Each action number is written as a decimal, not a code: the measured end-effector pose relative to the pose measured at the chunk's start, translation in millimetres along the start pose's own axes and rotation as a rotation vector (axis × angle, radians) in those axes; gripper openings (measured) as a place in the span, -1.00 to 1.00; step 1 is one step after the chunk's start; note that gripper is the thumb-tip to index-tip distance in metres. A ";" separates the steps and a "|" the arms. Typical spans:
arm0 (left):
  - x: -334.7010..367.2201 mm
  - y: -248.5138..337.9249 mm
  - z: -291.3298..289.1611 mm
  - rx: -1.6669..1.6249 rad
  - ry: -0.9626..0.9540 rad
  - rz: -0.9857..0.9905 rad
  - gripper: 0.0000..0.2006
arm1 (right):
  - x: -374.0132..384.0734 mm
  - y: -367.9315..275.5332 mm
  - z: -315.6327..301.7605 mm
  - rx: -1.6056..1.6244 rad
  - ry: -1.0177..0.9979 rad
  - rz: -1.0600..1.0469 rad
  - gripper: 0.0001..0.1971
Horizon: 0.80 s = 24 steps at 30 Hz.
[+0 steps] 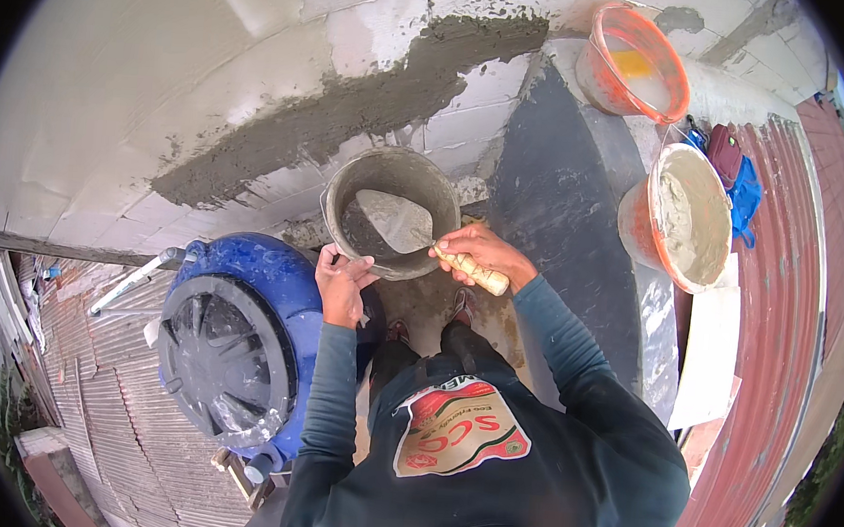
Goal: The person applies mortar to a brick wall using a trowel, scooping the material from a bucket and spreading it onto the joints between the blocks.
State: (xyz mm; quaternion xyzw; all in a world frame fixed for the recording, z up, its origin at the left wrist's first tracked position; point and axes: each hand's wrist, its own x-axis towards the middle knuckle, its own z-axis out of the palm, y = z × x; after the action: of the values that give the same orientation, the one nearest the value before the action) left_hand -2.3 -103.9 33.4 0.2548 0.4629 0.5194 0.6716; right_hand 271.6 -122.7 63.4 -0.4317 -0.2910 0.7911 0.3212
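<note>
My right hand (493, 254) is closed around the pale, worn handle of a trowel (393, 219). The trowel's broad grey blade, smeared with mortar, reaches over the mouth of a mortar-crusted bucket (442, 189). With my left hand (342, 284), I grip the bucket's near left rim, thumb and fingers against its edge. Dark grey material shows inside the bucket, partly covered by the blade. Beyond it, a band of wet grey mortar (354, 122) runs diagonally across the pale block wall (470, 135).
A blue tank (307, 300) with a black lid stands at my left, above corrugated roofing (118, 409). At right are an orange bucket (592, 75) of cloudy liquid, another with pale mortar (678, 218), and a dark grey slab (564, 185). Red roofing (775, 318) lies farther right.
</note>
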 end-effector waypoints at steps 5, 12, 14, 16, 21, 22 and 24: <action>12.3 17.5 -14.3 0.021 -0.075 -0.052 -0.66 | -4.3 15.0 36.8 0.068 0.093 -0.064 -0.72; 20.4 34.7 -34.5 0.019 -0.173 -0.120 -0.66 | -8.8 40.9 88.8 0.233 0.222 -0.192 -0.70; 26.2 38.3 -38.5 -0.018 -0.192 -0.144 -0.64 | -13.9 35.6 102.6 0.277 0.253 -0.259 -0.69; 27.8 38.8 -44.2 -0.038 -0.177 -0.161 -0.64 | -26.0 26.1 120.2 0.316 0.319 -0.336 -0.69; 33.3 42.9 -55.8 -0.062 -0.159 -0.174 -0.63 | -55.3 -9.3 145.9 0.340 0.514 -0.622 -0.68; 33.2 45.1 -60.6 -0.063 -0.156 -0.174 -0.63 | -60.8 -20.7 154.0 0.326 0.566 -0.683 -0.68; 31.8 50.6 -67.8 -0.060 -0.156 -0.178 -0.63 | -67.0 -40.0 166.7 0.323 0.703 -0.821 -0.67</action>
State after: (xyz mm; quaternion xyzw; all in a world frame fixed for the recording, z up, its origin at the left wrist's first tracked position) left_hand -84.7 -66.9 33.8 0.2320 0.4143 0.4500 0.7563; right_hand 165.1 -179.1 202.4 -0.4662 -0.1855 0.4444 0.7422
